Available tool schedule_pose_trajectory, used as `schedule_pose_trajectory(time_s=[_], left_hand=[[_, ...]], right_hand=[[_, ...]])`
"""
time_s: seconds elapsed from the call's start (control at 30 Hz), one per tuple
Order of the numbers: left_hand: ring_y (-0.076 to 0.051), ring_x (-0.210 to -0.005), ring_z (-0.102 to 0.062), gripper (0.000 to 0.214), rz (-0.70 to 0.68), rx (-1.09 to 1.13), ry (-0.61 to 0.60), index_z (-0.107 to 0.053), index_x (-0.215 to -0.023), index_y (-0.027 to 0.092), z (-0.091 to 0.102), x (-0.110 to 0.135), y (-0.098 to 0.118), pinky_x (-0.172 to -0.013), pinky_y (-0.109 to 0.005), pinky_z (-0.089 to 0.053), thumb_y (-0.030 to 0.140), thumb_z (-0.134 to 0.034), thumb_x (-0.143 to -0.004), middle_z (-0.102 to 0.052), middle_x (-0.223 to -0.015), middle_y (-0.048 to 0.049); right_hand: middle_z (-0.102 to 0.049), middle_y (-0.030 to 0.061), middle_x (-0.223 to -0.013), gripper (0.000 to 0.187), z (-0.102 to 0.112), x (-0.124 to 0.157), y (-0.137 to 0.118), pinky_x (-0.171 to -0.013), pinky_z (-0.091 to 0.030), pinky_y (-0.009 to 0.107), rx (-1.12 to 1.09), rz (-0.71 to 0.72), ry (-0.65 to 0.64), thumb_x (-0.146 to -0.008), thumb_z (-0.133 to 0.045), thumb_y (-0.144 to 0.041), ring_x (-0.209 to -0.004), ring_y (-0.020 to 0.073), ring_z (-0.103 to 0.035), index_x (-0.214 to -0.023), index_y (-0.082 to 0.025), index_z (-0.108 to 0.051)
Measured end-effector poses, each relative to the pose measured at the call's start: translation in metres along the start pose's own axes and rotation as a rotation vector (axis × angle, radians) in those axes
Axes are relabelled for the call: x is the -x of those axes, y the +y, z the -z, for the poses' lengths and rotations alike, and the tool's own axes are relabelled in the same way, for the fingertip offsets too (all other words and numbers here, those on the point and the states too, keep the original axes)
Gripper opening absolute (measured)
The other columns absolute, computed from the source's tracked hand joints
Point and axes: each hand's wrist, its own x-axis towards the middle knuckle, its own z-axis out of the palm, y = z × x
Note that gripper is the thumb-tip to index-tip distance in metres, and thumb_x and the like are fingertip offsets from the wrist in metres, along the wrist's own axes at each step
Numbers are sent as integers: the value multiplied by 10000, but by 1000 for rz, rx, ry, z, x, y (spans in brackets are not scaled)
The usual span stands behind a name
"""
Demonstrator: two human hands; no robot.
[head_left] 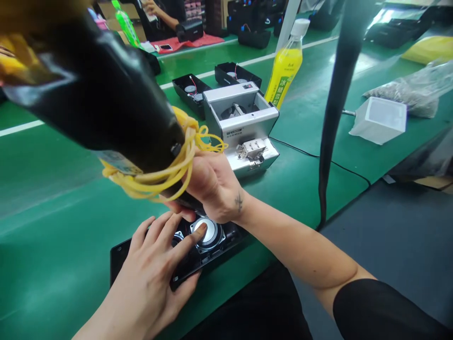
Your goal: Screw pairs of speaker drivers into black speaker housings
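Note:
A black speaker housing [122, 257] lies at the near edge of the green table, with a round silver speaker driver [209, 232] set in it. My left hand [155, 269] rests flat on the housing, fingers spread, forefinger tip on the driver. My right hand [212, 184] is wrapped round the lower end of a large black electric screwdriver [106, 94] that stands tilted over the housing. Yellow rubber bands [166, 172] are wound round the tool. The tool's tip is hidden behind my right hand.
A silver screw feeder box [244, 127] stands just behind my hands, its black cable [318, 158] running right. Behind it lie two open black housings [189, 92] and a yellow drink bottle [286, 63]. A white box [380, 119] and plastic bag sit right. Another person works far back.

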Motion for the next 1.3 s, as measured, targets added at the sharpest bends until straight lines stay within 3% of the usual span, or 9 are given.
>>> schedule_pose_trajectory(time_s=[0.13,0.27,0.33,0.43,0.57,0.7,0.8,1.07,1.3], left_hand=[[-402,-1400,-532,658,-28,-29,52,-556,-1501,318,-3,1,-1,-1127,-656,-459,259,-659,-855,-554,-1507,-153],[-398,-1383,-560,662,-57,-74,107,-565,-1506,346,-8,5,-4,-1102,-634,-467,255,-656,-857,-491,-1630,-140],[-405,-1384,-574,665,-63,-90,122,-561,-1525,330,-11,6,-6,-1095,-630,-479,264,-649,-869,-439,-1693,-141],[-418,-1403,-573,653,-63,-116,160,-557,-1543,305,-13,9,-6,-1077,-633,-505,290,-633,-894,-389,-1736,-155],[-428,-1473,-505,698,-80,-157,170,-501,-1598,316,-13,13,-5,-1080,-656,-507,299,-624,-911,-334,-1765,-165],[-440,-1540,-416,732,-64,-182,179,-462,-1628,345,-13,20,-5,-1110,-684,-460,292,-608,-913,-333,-1767,-155],[-423,-1562,-393,709,-38,-159,171,-447,-1629,365,-14,25,-3,-1139,-684,-444,276,-578,-938,-297,-1788,-133],[-442,-1604,-334,709,39,-79,94,-453,-1627,403,-12,36,-1,-1056,-672,-600,196,-576,-961,-265,-1804,-93],[-428,-1614,-322,766,68,20,59,-511,-1571,422,-9,34,1,-1149,-739,-513,147,-671,-875,-218,-1813,-108]], right_hand=[[-467,-90,-636,462,1,-1,3,-489,-382,247,24,-44,-30,-972,-619,-699,-510,99,-451,-948,-241,-564],[-531,-81,-631,533,4,-7,-19,-433,-369,251,-30,-65,26,-924,-638,-780,-461,102,-450,-935,-258,-528],[-561,-77,-644,502,8,-10,-43,-400,-365,252,10,40,98,-943,-611,-774,-434,110,-453,-967,-274,-561],[-627,-48,-807,397,19,-16,-79,-387,-395,280,231,344,280,-991,-604,-668,-451,121,-490,-1075,-283,-649],[-673,36,-1153,253,46,-26,-93,-405,-385,315,461,655,534,-1012,-607,-473,-520,116,-536,-1039,-236,-692],[-629,-4,-743,435,75,-34,-77,-387,-295,309,566,626,598,-958,-619,-702,-441,130,-440,-1013,-283,-728],[-521,-28,-564,589,84,-38,-70,-363,-228,306,610,615,627,-954,-493,-837,-376,140,-373,-974,-298,-731],[-513,-14,-542,651,83,-32,-75,-314,-226,277,623,599,588,-978,-466,-823,-335,137,-387,-1040,-262,-791],[-452,-27,-591,632,52,-17,-86,-305,-267,251,540,498,548,-999,-472,-762,-404,132,-394,-1117,-226,-785]])
